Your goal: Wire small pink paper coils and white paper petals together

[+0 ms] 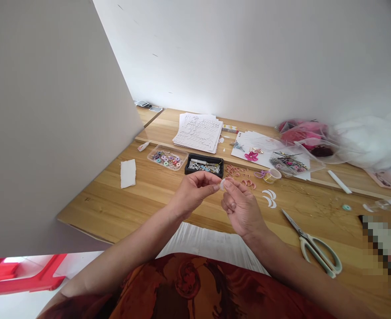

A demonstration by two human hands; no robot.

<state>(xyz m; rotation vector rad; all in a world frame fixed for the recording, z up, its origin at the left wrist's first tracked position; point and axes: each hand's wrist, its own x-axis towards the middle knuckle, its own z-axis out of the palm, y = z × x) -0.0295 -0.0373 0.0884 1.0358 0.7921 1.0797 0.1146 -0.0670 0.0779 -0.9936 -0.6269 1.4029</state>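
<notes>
- The left hand (pixel 195 191) and right hand (pixel 243 209) both pinch a small white piece (pixel 222 184) between their fingertips, above the tabletop (pixel 142 199).
- The piece looks thin and tiny; a loosened pinch could drop it among the pink curved cutouts (pixel 245 178).
- A lowered right hand could brush the white crescent cutouts (pixel 269 198) out of place.
- A careless knock from the left wrist could tip the black tray (pixel 204 165), scattering its beads.
</notes>
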